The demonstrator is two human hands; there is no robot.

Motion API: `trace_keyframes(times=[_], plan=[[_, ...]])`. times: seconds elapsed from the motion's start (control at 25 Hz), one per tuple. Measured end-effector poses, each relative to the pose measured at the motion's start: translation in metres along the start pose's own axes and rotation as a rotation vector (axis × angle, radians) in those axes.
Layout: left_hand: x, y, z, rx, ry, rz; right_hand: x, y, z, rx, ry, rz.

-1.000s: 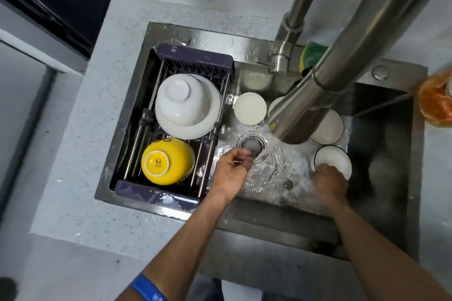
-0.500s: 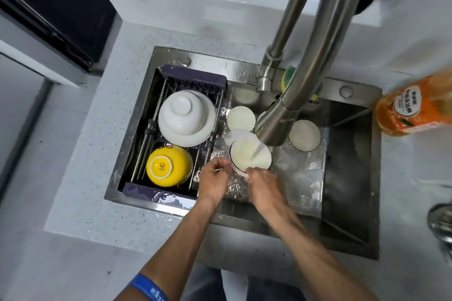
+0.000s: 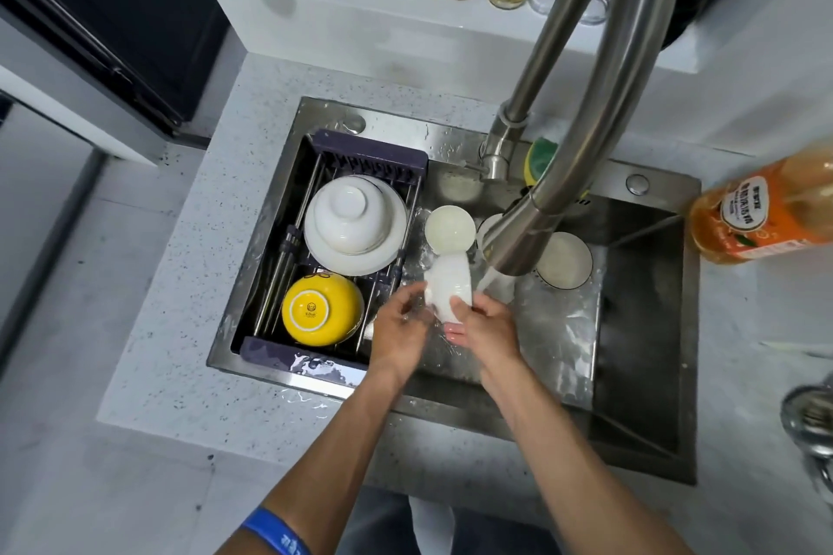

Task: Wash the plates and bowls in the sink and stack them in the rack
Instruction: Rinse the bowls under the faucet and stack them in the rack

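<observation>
Two hands are working together over the sink (image 3: 640, 329) in the head view, the only one there is. The left hand (image 3: 399, 324) and the right hand (image 3: 489, 329) are both gripping a white bowl (image 3: 448, 284), fingers curled round its sides, holding it tilted just beside the stream that is running from the faucet (image 3: 581, 113). Judging by this, the rinsing step is in hand for this bowl.

Sitting in the rack (image 3: 369, 151) at the sink's left are an upturned white bowl on a plate (image 3: 356, 225) and, nearer the person, an upturned yellow bowl (image 3: 322, 309). Waiting on the sink floor are a small dish (image 3: 450, 228) and a rimmed dish (image 3: 563, 259); a third seems to be lying behind the faucet head, mostly hidden.

Next, the bowl is probably needing a turn under the water, then a carry leftwards to the rack, where free room looks tight beside the yellow bowl. Wet glaze is making a slip likely, so a firm hold is called for.

An orange bottle (image 3: 762, 207) is lying on the desk (image 3: 180, 284) at the right.
</observation>
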State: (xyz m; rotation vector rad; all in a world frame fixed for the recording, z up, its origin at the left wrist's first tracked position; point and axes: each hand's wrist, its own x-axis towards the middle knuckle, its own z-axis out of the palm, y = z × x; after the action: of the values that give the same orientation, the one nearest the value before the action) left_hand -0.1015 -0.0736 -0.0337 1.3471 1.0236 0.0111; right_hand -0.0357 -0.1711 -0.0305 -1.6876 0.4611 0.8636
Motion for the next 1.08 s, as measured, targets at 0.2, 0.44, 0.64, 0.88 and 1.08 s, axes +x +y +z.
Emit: trace_keyframes(times=[0.2, 0.44, 0.64, 0.88, 1.08], plan=[[-0.002, 0.008, 0.009, 0.011, -0.064, 0.015, -0.013, -0.019, -0.015, 0.709, 0.019, 0.432], [-0.003, 0.015, 0.026, 0.006, -0.126, -0.018, -0.017, -0.023, -0.035, 0.755, 0.026, 0.426], [-0.001, 0.02, 0.038, -0.031, -0.143, -0.057, -0.019, -0.021, -0.041, 0.721, 0.018, 0.429], [0.006, 0.022, 0.039, -0.147, -0.108, -0.151, -0.016, -0.008, -0.039, -0.062, 0.014, -0.099], [0.013, 0.012, 0.017, -0.176, -0.045, -0.232, -0.025, 0.002, -0.048, -1.126, 0.036, -0.726]])
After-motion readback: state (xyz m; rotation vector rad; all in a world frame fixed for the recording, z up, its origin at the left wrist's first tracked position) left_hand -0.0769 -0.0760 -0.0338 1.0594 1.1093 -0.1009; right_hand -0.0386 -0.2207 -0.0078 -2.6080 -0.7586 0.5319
